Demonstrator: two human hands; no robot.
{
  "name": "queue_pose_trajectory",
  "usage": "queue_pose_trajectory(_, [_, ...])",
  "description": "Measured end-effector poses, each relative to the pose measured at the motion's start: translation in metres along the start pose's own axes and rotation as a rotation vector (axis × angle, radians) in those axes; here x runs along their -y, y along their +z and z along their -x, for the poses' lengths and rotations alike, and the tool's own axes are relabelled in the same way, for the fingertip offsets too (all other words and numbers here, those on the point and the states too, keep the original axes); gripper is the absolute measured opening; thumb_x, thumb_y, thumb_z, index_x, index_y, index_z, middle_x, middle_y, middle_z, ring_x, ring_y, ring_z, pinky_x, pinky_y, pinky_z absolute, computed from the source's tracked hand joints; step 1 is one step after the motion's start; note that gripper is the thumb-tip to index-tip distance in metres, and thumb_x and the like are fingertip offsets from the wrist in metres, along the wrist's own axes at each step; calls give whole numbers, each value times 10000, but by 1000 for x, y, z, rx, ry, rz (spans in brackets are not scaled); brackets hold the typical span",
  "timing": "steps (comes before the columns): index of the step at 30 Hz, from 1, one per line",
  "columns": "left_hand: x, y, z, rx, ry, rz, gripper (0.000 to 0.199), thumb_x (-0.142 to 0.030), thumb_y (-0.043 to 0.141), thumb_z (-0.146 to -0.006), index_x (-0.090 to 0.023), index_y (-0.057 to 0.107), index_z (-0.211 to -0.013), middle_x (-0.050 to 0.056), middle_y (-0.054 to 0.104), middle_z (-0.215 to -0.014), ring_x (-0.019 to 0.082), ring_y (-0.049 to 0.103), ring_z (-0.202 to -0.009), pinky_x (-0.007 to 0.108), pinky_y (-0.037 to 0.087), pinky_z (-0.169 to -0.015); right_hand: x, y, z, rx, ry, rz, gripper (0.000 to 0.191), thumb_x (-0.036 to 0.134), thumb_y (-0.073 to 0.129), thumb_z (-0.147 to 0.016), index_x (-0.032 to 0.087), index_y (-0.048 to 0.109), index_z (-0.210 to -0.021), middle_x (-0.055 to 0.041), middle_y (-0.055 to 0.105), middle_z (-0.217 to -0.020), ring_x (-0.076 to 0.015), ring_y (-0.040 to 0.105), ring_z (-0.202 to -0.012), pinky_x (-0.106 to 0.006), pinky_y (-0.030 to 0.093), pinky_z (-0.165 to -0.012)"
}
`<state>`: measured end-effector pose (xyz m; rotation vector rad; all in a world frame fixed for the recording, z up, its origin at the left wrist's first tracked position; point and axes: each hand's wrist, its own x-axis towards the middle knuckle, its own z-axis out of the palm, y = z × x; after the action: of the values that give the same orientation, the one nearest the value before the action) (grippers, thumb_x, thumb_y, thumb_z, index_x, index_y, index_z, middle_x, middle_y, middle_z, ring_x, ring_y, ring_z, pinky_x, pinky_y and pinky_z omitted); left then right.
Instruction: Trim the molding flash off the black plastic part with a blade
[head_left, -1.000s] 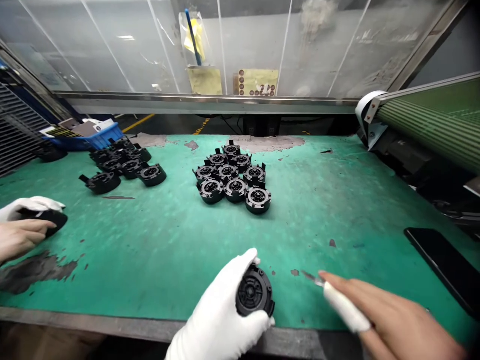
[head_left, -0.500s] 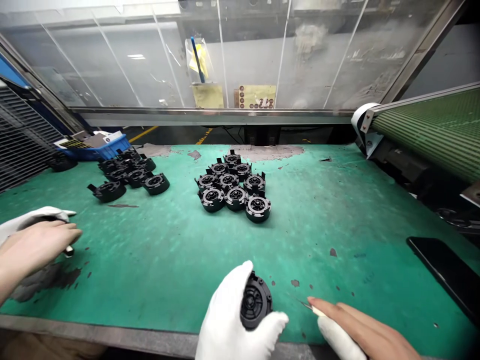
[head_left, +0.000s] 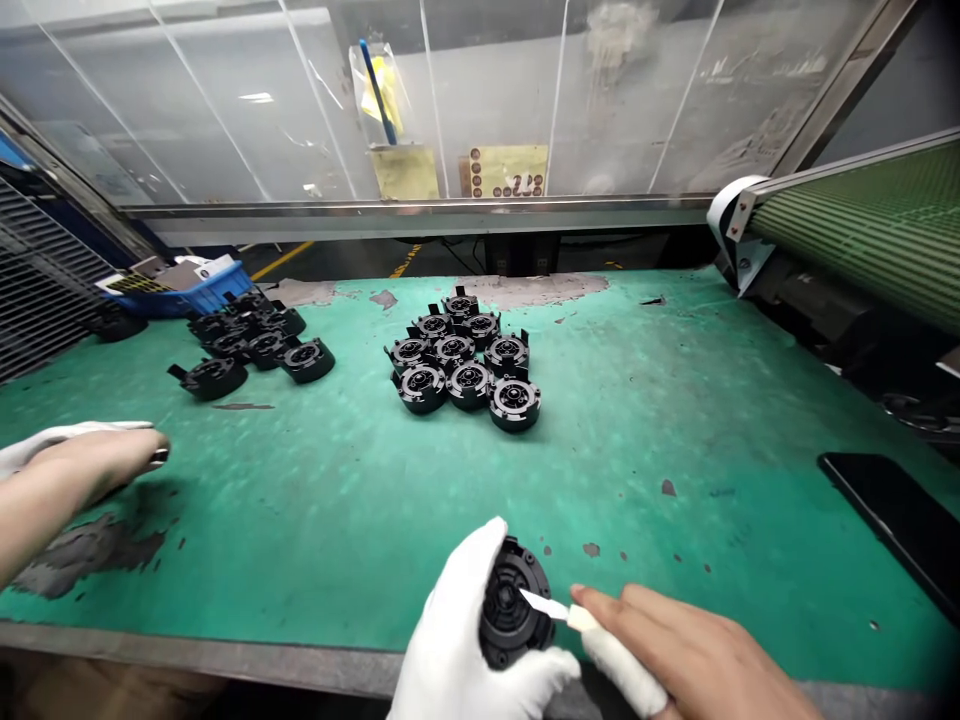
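Here, middle cluster: 9 black ring-faced parts (head_left: 454, 350) stand packed together on the worn green tabletop (head_left: 660, 390), in a rough triangle whose narrow end points away from the worker.
Left hand (head_left: 457, 635): white-gloved, on the worker's side of the cluster, its fingers and thumb clamped around the rim of 1 black disc.
Black disc (head_left: 512, 628): held in front of the cluster, close to the table's near edge, well apart from the 9, its ribbed face turned up toward the worker.
Right hand (head_left: 675, 640): in front of the cluster and off to its right, bare but for a white cover on 1 digit, fingers closed together on a small knife.
Small knife (head_left: 547, 607): pale handle, blade pointing left over the disc's face; from where I stand, I can't be sure whether the tip touches.
Black phone (head_left: 896, 530): lying flat, well to the right of the cluster and nearer the worker.
Second heap (head_left: 262, 345): more black parts, bunched to the left of the cluster.
Blue bin (head_left: 184, 292): left of the cluster and farther back.
Co-worker's bare hand (head_left: 90, 465): far left of the cluster, beside a white-gloved hand (head_left: 45, 440).
Conveyor (head_left: 862, 225): green belt, raised, right of the cluster.
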<state>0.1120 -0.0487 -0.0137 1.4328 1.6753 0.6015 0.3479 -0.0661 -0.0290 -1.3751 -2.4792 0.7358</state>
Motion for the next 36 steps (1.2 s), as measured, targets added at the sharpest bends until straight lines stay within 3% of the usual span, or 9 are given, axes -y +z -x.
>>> queue_pose_trajectory(7, [7,-1,-1,2,33,-9,900,-201,772,-621,-262,470,-1467,102,529,-1490,361,509,-1383,544,458,-1170,8,-6,-11,115,54,119,644,68,474,-846,267,532,-1455,-43,722,-1024,-218,740,-859,-293,602,-661])
queue_pose_trajectory(15, [5,-4,-3,43,85,-83,911,-300,835,-663,-271,432,-1479,92,527,-1488,336,518,-1375,528,451,-1178,14,-11,0,42,48,216,705,44,466,-776,255,512,-1448,-36,715,-1022,-214,737,-840,-301,587,-632])
queue_pose_trajectory(21, [-15,-10,-8,46,191,-155,905,-471,867,-718,-259,429,-1481,79,569,-1439,293,554,-1332,463,437,-1187,30,-23,-4,16,172,213,613,66,426,-844,261,550,-1411,-39,686,-971,-230,712,-802,-355,536,-616])
queue_pose_trajectory(29, [-4,0,-3,-61,329,-181,844,-530,841,-769,-216,460,-1453,85,586,-1423,264,573,-1321,388,448,-1174,39,-23,-4,74,253,228,590,91,429,-883,263,543,-1435,-40,701,-969,-251,717,-785,-369,509,-611])
queue_pose_trajectory(36, [3,7,-1,-116,416,-210,847,-529,825,-788,-195,444,-1466,114,572,-1449,276,544,-1359,404,433,-1193,54,-9,4,-27,331,250,571,101,394,-903,239,563,-1431,-26,698,-826,-247,692,-633,-377,483,-522])
